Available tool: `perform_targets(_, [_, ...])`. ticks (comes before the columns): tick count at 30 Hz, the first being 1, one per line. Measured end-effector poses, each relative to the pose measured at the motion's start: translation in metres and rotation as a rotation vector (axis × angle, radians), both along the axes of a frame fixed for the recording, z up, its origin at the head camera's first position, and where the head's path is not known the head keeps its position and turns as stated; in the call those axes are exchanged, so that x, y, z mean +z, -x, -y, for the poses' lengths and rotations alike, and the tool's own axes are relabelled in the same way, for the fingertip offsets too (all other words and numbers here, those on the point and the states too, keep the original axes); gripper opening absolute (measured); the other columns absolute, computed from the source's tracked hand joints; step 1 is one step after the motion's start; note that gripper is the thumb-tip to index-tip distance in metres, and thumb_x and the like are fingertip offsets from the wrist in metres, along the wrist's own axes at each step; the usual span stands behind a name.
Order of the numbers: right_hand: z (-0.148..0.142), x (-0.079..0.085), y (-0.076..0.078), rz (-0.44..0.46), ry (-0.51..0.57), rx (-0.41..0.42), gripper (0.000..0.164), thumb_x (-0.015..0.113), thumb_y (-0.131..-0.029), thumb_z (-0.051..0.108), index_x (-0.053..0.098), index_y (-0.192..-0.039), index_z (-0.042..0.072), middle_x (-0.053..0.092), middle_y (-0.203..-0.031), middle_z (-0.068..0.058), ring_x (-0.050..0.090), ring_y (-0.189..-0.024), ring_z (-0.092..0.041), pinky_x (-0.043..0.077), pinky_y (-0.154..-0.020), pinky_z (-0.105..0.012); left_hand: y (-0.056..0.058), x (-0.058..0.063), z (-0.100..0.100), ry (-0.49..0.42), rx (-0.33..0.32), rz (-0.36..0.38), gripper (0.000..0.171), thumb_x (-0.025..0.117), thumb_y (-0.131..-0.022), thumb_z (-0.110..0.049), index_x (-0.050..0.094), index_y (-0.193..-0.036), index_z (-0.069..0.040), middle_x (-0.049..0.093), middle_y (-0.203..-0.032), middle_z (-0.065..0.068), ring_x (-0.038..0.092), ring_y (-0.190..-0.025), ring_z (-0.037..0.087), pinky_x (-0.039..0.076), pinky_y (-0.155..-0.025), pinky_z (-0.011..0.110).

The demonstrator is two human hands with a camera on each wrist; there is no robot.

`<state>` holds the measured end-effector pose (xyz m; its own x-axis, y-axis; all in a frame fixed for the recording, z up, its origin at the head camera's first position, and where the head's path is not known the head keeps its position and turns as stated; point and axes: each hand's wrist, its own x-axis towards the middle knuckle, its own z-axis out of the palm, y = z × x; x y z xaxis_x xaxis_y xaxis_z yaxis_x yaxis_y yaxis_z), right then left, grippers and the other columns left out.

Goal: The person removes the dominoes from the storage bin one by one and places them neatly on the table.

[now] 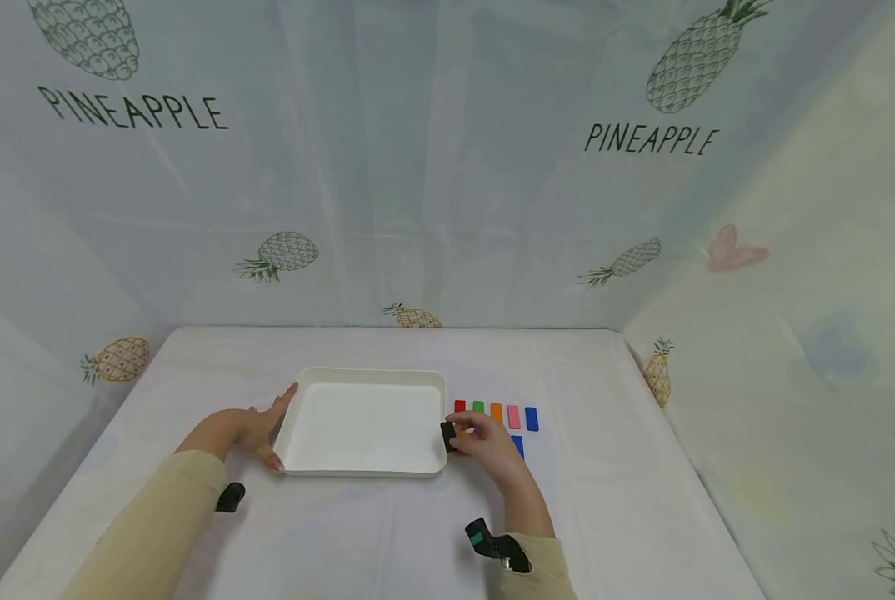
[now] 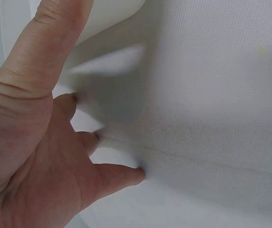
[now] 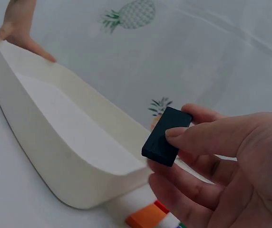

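Note:
A shallow white rectangular tray (image 1: 365, 425) lies on the table. My left hand (image 1: 258, 429) touches its left end, fingers spread and fairly straight, the thumb by the near corner. In the left wrist view the left hand (image 2: 45, 137) shows spread fingers and nothing gripped. Between thumb and fingers, my right hand (image 1: 487, 447) pinches a small black rectangular block (image 3: 167, 135) at the tray's right rim. The right wrist view shows the block held tilted above the rim, with the right hand (image 3: 226, 161) behind it.
Right of the tray lie small coloured blocks: red (image 1: 459, 406), green (image 1: 478, 407), orange (image 1: 496, 413), pink (image 1: 513, 417) and blue (image 1: 532, 418). Another blue block (image 1: 518, 447) is partly hidden by the right hand. A pineapple-print cloth (image 1: 447, 167) hangs behind the white-covered table (image 1: 612, 500).

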<state>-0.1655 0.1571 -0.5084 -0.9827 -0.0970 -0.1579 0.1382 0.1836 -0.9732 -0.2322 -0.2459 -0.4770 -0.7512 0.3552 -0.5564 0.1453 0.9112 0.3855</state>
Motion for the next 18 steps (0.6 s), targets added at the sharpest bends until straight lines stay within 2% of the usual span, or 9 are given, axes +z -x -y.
perform_targets(5, [-0.019,-0.002,-0.004,-0.029,-0.079,-0.098,0.03,0.067,-0.089,0.002,0.069,-0.119,0.009,0.059,-0.104,-0.008,0.058,-0.087,-0.022,0.055,-0.077,-0.039,0.0,0.003,-0.003,-0.006,0.005,0.005,0.15,0.089,-0.059,-0.05,-0.021,-0.149,-0.006,-0.002,-0.152,0.039,0.004,-0.13,0.068,0.01,-0.101,0.076])
perform_targets(14, [-0.052,-0.012,-0.017,-0.034,-0.132,-0.192,0.031,0.068,-0.089,0.002,0.069,-0.119,0.009,0.06,-0.1,-0.01,0.059,-0.082,-0.022,0.056,-0.072,-0.03,-0.002,0.005,-0.001,0.009,-0.005,-0.002,0.146,0.089,-0.062,-0.045,-0.022,-0.149,-0.005,-0.001,-0.15,0.041,0.006,-0.13,0.069,0.011,-0.101,0.077])
perform_targets(18, [-0.064,-0.013,-0.022,-0.017,-0.145,-0.263,0.034,0.069,-0.088,0.003,0.069,-0.121,0.011,0.061,-0.102,-0.009,0.059,-0.083,-0.021,0.053,-0.072,-0.028,-0.002,0.005,-0.002,-0.006,-0.012,-0.002,0.146,0.09,-0.063,-0.044,-0.022,-0.149,-0.004,-0.001,-0.15,0.041,0.005,-0.129,0.069,0.011,-0.101,0.076])
